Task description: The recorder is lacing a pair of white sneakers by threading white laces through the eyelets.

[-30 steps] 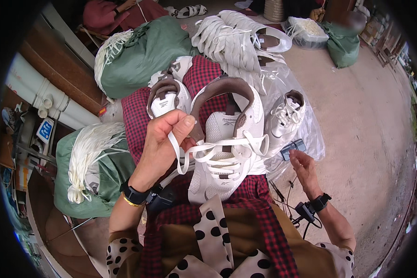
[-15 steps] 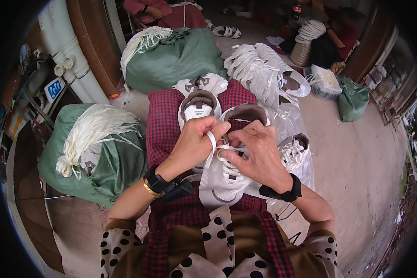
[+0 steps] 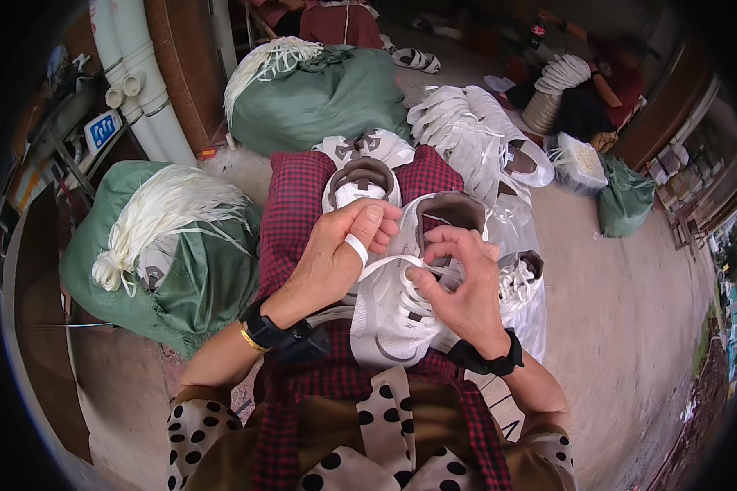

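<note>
A white sneaker [image 3: 382, 315] with a brown lining lies on my lap, its toe toward me. My left hand [image 3: 336, 250] is curled over the sneaker's left side, with a flat white shoelace [image 3: 382, 263] passing round it. The lace runs across to the sneaker's eyelets, where my right hand [image 3: 467, 282] pinches it between thumb and forefinger. Beyond my left hand, a second white sneaker [image 3: 362, 188] rests on the red-and-black checked cloth [image 3: 291, 196]. A laced sneaker [image 3: 519, 282] stands to the right of my right hand, on clear plastic.
Bundles of white laces [image 3: 168, 204] lie on a green sack [image 3: 213, 286] at left. Another green sack [image 3: 327, 102] stands ahead, beside stacked shoe uppers [image 3: 458, 127]. More shoes [image 3: 373, 149] sit beyond my lap. Two other people sit farther back, one at right beside a stack of pale pieces [image 3: 542, 106].
My hands have moved apart, and the lace now stretches between my left hand and the sneaker. My left fingers have curled in. The view has shifted slightly.
</note>
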Demonstrator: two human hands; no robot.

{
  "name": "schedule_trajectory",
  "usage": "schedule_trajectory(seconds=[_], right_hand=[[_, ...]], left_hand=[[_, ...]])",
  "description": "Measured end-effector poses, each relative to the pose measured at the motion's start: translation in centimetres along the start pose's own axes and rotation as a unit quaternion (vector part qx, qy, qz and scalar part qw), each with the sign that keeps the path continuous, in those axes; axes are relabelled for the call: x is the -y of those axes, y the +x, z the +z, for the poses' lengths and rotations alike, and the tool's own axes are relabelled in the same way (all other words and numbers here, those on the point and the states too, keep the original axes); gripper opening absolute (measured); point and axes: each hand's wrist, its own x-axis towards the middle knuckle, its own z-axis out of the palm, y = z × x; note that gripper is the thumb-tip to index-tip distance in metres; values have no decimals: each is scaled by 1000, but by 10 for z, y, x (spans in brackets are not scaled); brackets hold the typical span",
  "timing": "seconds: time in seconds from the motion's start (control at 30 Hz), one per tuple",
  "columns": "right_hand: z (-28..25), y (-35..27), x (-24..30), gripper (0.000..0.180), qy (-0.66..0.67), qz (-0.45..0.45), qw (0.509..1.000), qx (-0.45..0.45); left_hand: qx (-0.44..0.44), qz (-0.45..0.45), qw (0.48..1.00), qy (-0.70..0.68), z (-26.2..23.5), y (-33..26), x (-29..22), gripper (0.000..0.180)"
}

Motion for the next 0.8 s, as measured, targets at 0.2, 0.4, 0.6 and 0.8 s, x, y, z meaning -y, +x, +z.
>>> schedule_trajectory(seconds=[0.2,0.4,0.6,0.8], right_hand=[[-9,6,3,41,12,-12,998,62],[-27,11,-2,37,113,26,991,61],[-17,6,3,27,63,-19,996,61],[-20,3,-7,16,101,-22,992,71]], left_hand=[[27,125,988,92,4,14,-18,67],[85,158,983,37,23,31,-24,76],[97,217,965,109,38,24,-20,65],[84,239,956,147,37,23,-21,49]])
